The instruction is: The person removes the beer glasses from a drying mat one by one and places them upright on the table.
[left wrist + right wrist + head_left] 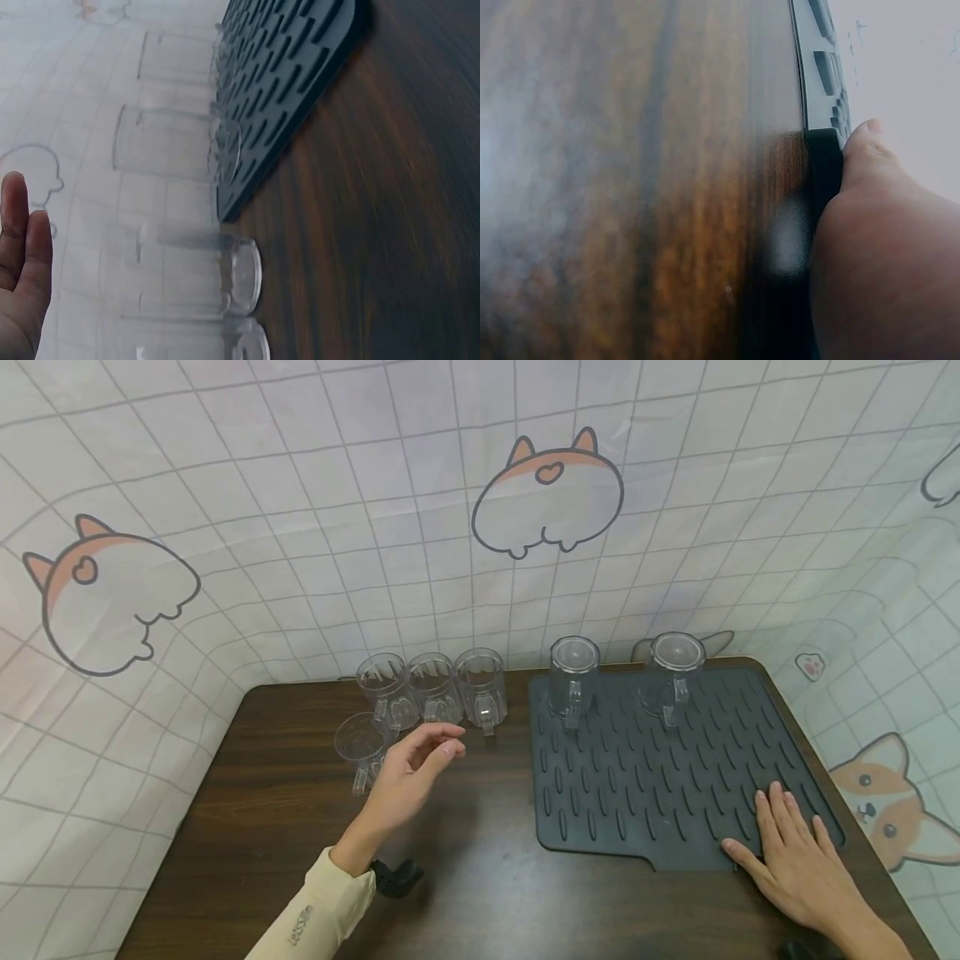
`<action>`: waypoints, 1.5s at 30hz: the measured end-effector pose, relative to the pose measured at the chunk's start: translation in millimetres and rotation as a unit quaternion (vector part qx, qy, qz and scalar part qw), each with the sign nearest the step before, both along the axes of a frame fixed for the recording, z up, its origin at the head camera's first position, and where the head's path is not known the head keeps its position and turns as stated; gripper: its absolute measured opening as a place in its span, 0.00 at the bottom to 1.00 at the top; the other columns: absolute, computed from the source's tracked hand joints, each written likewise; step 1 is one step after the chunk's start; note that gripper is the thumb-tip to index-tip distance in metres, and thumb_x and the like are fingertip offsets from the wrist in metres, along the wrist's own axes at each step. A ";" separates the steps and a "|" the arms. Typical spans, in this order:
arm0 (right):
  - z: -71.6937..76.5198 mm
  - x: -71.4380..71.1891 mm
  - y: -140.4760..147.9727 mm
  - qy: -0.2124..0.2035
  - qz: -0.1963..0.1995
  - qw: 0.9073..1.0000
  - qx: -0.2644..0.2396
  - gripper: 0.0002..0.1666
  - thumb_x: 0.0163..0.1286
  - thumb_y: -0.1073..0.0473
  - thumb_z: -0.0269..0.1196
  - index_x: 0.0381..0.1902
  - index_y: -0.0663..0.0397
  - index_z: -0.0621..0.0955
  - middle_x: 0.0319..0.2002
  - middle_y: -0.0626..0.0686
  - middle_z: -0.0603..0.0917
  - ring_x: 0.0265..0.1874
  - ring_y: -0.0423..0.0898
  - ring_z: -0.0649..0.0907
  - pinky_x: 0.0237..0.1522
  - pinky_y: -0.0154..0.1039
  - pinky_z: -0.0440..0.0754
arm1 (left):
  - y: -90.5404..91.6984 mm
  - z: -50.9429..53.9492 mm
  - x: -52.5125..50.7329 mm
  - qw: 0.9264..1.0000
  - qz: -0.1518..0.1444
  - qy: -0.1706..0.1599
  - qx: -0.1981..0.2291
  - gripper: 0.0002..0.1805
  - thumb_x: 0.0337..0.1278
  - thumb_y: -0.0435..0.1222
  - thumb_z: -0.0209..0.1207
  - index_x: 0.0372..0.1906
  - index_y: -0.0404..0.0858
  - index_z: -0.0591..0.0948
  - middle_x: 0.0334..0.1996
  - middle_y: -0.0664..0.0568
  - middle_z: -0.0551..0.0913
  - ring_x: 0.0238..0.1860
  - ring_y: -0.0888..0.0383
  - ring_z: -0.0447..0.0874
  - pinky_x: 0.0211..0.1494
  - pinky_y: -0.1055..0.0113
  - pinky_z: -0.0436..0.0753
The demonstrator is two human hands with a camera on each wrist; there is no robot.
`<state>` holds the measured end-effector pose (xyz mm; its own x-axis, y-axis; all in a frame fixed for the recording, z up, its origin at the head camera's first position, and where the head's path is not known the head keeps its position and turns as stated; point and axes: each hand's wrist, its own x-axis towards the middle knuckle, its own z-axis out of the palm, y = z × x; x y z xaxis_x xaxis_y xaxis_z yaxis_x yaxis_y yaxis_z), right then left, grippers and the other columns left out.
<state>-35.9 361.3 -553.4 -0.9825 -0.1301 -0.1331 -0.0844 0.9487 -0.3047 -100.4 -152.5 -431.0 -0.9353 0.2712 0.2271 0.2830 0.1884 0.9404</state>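
My left hand [408, 777] hovers over the table with loosely bent fingers and holds nothing. Three clear glass mugs stand in a row behind it, the nearest being the right-hand mug [481, 685]. Another glass mug [358, 739] is partly hidden behind my left hand. On the dark grey ridged drying mat [615, 802], two more mugs, a left one [573, 681] and a right one [673, 681], stand upside down at the back. My right hand [798, 860] rests flat on the mat's front right corner, its fingers straight; the thumb [866, 150] lies at the mat's edge.
The dark wooden table [495, 893] meets a white gridded cloth [420, 568] with dog drawings along the back and sides. A black strap piece [397, 878] hangs under the left wrist. The mat's front edge has a step in it.
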 end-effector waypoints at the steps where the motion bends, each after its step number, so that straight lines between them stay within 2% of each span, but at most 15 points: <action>1: -0.6 0.4 0.4 0.001 -0.001 1.000 0.000 0.57 0.81 0.32 0.46 0.81 0.70 0.38 0.80 0.74 0.29 0.81 0.72 0.31 0.75 0.69 0.15 | 3.5 -0.7 -1.5 1.000 -0.005 -0.001 0.001 0.14 0.78 0.36 0.54 0.59 0.36 0.79 0.48 0.43 0.85 0.51 0.67 0.84 0.59 0.72 0.83; 9: -4.3 3.8 1.6 0.025 0.001 1.000 -0.002 0.56 0.81 0.33 0.47 0.81 0.69 0.38 0.81 0.73 0.31 0.81 0.69 0.31 0.75 0.65 0.13 | 33.0 -4.1 -12.5 0.998 -0.049 -0.021 0.022 0.15 0.78 0.35 0.54 0.60 0.34 0.79 0.51 0.34 0.83 0.51 0.65 0.84 0.62 0.65 0.84; 13: -3.9 3.7 0.0 0.020 0.004 1.000 -0.008 0.57 0.81 0.33 0.47 0.81 0.69 0.38 0.81 0.72 0.31 0.81 0.69 0.31 0.75 0.66 0.14 | 46.4 -7.8 -18.9 0.998 -0.053 -0.031 0.018 0.14 0.79 0.36 0.53 0.60 0.35 0.79 0.51 0.34 0.83 0.51 0.65 0.84 0.61 0.67 0.84; 18: -1.2 1.4 -2.8 0.014 0.003 1.000 -0.005 0.57 0.81 0.32 0.47 0.81 0.68 0.38 0.81 0.72 0.30 0.82 0.70 0.33 0.76 0.66 0.13 | 61.1 -14.3 -25.7 0.998 -0.057 -0.036 0.014 0.14 0.78 0.34 0.53 0.59 0.34 0.80 0.50 0.36 0.84 0.51 0.62 0.85 0.62 0.60 0.85; 25: 2.0 0.8 -3.5 0.009 -0.001 1.000 0.002 0.57 0.81 0.32 0.47 0.81 0.69 0.39 0.81 0.72 0.31 0.81 0.71 0.35 0.77 0.68 0.17 | 81.1 -19.3 -30.6 0.997 -0.077 -0.029 0.011 0.14 0.78 0.34 0.53 0.60 0.33 0.79 0.49 0.35 0.85 0.50 0.62 0.85 0.58 0.69 0.84; 26: 2.4 1.3 -3.5 0.007 -0.002 1.000 0.002 0.57 0.81 0.32 0.47 0.81 0.69 0.39 0.81 0.72 0.31 0.81 0.71 0.35 0.77 0.68 0.18 | 83.6 -19.7 -31.0 0.996 -0.079 -0.032 0.009 0.14 0.78 0.34 0.53 0.60 0.33 0.79 0.49 0.35 0.85 0.51 0.60 0.85 0.58 0.69 0.84; 30: 2.6 4.1 -3.6 0.009 -0.003 1.000 0.002 0.57 0.81 0.32 0.47 0.81 0.69 0.39 0.81 0.72 0.32 0.82 0.71 0.35 0.77 0.68 0.18 | 92.9 -21.9 -31.8 0.995 -0.089 -0.049 0.000 0.15 0.79 0.36 0.52 0.62 0.37 0.79 0.51 0.38 0.86 0.56 0.45 0.86 0.59 0.68 0.83; 32: 2.4 4.5 -3.1 0.011 -0.004 1.000 0.002 0.57 0.81 0.32 0.47 0.81 0.69 0.39 0.81 0.72 0.32 0.82 0.71 0.35 0.77 0.67 0.17 | 98.0 -23.5 -33.1 0.994 -0.097 -0.053 -0.003 0.16 0.79 0.37 0.52 0.63 0.38 0.78 0.53 0.38 0.86 0.58 0.44 0.86 0.61 0.67 0.84; 40: 0.9 4.2 -1.7 0.008 -0.004 1.000 0.000 0.58 0.80 0.31 0.47 0.82 0.69 0.39 0.81 0.72 0.31 0.82 0.70 0.34 0.76 0.65 0.15 | 121.0 -32.3 -40.0 0.990 -0.124 -0.066 -0.016 0.20 0.80 0.39 0.52 0.68 0.39 0.75 0.61 0.41 0.84 0.65 0.44 0.83 0.65 0.62 0.83; 45: 0.8 4.1 -1.6 -0.004 -0.007 1.000 -0.004 0.58 0.80 0.31 0.47 0.82 0.68 0.38 0.81 0.71 0.30 0.82 0.71 0.35 0.76 0.67 0.16 | 141.7 -40.1 -43.0 0.987 -0.137 -0.074 -0.036 0.21 0.80 0.43 0.52 0.70 0.45 0.75 0.64 0.48 0.83 0.66 0.51 0.83 0.66 0.63 0.82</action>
<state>-31.8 359.7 -552.6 -0.9831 -0.1181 -0.1399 -0.0692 0.9472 -0.3131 -143.4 -10.8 -471.1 -0.8458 0.5295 0.0655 0.1939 0.1907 0.9623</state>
